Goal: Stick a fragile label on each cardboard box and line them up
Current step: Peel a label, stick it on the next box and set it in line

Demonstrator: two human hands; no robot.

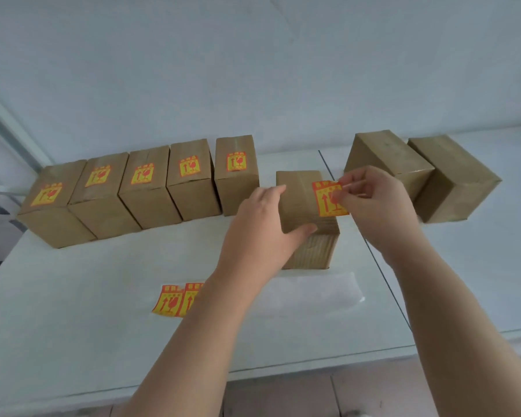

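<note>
Now mid-label on the sixth box (306,215), standing upright on the desk (73,311) just right of the row of five labelled boxes (139,188) and apart from it. Right hand (376,206) pinched shut on the right edge of a fragile label (327,198), thumb and fingertips closed on it; label hanging over the right part of the box top, long axis running away from the body, right edge overhanging slightly, whether already touching the cardboard not clear. Left hand (262,224) spread partly open against the box's left side, thumb on the near top edge, bracing rather than lifting. Label directly left of the right grip, box top beneath it, so likely a short push leftward and down to centre and press. Label yellow with red border and printed arrows and glass. Two bare boxes (418,173) waiting behind right; spare labels (178,299) lying near on the desk, partly hidden by the left forearm.
</note>
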